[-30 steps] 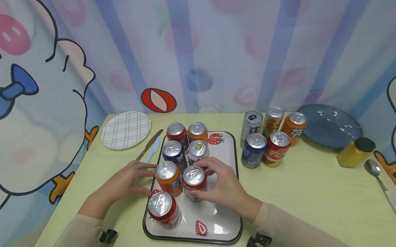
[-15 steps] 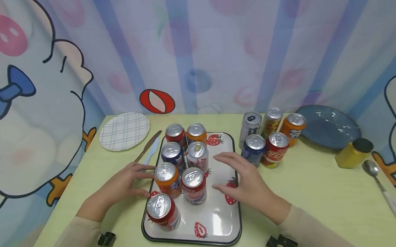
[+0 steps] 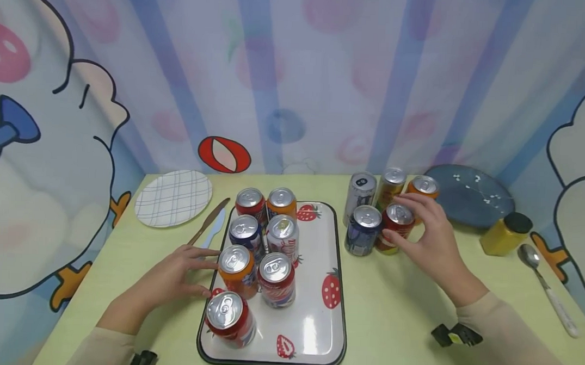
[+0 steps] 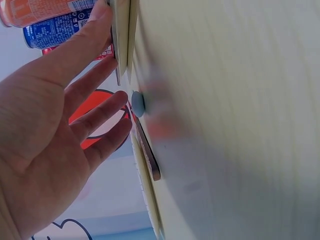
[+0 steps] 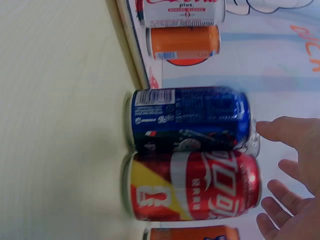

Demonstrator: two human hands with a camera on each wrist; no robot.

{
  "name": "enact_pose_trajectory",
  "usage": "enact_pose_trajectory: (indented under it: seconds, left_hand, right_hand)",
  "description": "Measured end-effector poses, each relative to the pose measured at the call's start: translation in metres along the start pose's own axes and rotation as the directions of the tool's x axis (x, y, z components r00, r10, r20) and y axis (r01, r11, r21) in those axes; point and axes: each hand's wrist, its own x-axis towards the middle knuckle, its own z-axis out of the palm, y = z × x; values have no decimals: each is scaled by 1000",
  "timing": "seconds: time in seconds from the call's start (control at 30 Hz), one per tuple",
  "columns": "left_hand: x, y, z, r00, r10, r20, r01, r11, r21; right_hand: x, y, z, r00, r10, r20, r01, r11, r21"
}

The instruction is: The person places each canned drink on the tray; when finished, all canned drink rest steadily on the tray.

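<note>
My right hand (image 3: pixel 429 240) reaches over a red and yellow can (image 3: pixel 397 222) on the table, thumb and fingers spread around its upper part. In the right wrist view the fingers are apart from that can, and the thumb is near the top of a blue can (image 5: pixel 190 120) beside it. My left hand (image 3: pixel 168 278) rests at the tray's left edge, fingers loosely extended by an orange can (image 3: pixel 239 275) and holding nothing. The strawberry-patterned tray (image 3: pixel 316 319) bears several upright cans, including a red one (image 3: pixel 276 282) and a nearer red one (image 3: pixel 232 321).
A slim silver can (image 3: pixel 360 196), a gold can (image 3: pixel 391 187) and an orange can (image 3: pixel 423 185) stand behind the right hand. Farther right are a dark plate (image 3: pixel 473 196), a yellow jar (image 3: pixel 503 238) and a spoon (image 3: pixel 548 286). At left lie a checked plate (image 3: pixel 174 199) and two knives (image 3: pixel 209 220).
My right hand has let go of the red can on the tray and moved right and away from me to the red and yellow can. The left hand has stayed at the tray's edge.
</note>
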Motion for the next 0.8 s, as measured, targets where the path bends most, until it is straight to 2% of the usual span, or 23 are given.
enact_pose_trajectory:
  seconds: [0.2, 0.47, 0.6, 0.8]
  left_hand:
    - [-2, -4, -3, 1000, 9, 3, -9, 1000, -18]
    - [-1, -2, -1, 1000, -11, 7, 12, 999, -41]
    - [-1, -1, -1, 1000, -8, 5, 9, 999, -40]
    - [0, 0, 0, 999, -46, 20, 47, 998, -30]
  right_hand:
    - [-2, 16, 6, 991, 130, 22, -131, 990, 42]
    - [-1, 26, 6, 981, 188, 50, -190, 981, 30]
    - [-1, 26, 5, 967, 243, 76, -245, 969, 13]
    - [-2, 25, 2, 948, 302, 100, -306, 952, 29]
